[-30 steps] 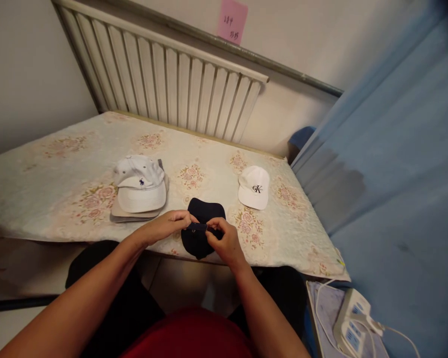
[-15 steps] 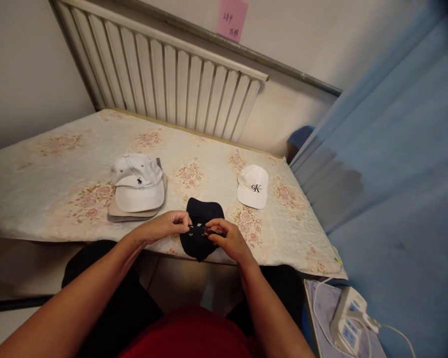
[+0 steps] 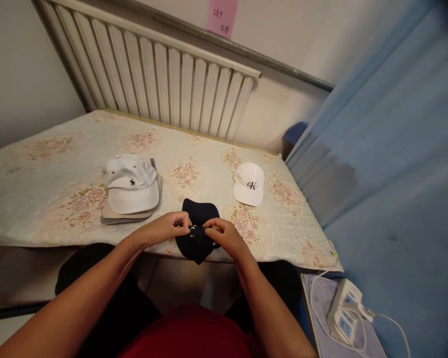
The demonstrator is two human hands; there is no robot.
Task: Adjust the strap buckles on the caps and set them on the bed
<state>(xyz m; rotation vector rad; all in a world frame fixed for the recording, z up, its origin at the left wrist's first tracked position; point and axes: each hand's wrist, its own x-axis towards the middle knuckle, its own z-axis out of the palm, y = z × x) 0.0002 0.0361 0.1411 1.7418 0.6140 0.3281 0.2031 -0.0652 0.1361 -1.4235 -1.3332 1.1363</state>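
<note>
A black baseball cap (image 3: 197, 248) lies at the near edge of the flowered bed, its brim pointing away from me. My left hand (image 3: 173, 226) pinches the cap's back strap from the left, close to a small metal fitting. From the right, my right hand (image 3: 226, 234) pinches the same strap, with thumb and fingers closed. The strap between the fingertips is partly covered. To the left sits a stack of caps, topped by a white cap (image 3: 133, 186) with a small dark logo. Further right rests another white cap (image 3: 249, 184) with black letters.
The flowered cover (image 3: 52, 199) spreads over the bed. Behind it stands a white radiator (image 3: 164, 79) against the wall. A blue curtain (image 3: 395, 189) hangs at the right. A power strip (image 3: 345, 311) with cables lies at the lower right.
My right hand has shifted left along the strap, closer to my left hand. The metal buckle seen between them before is now mostly covered. The view has moved slightly.
</note>
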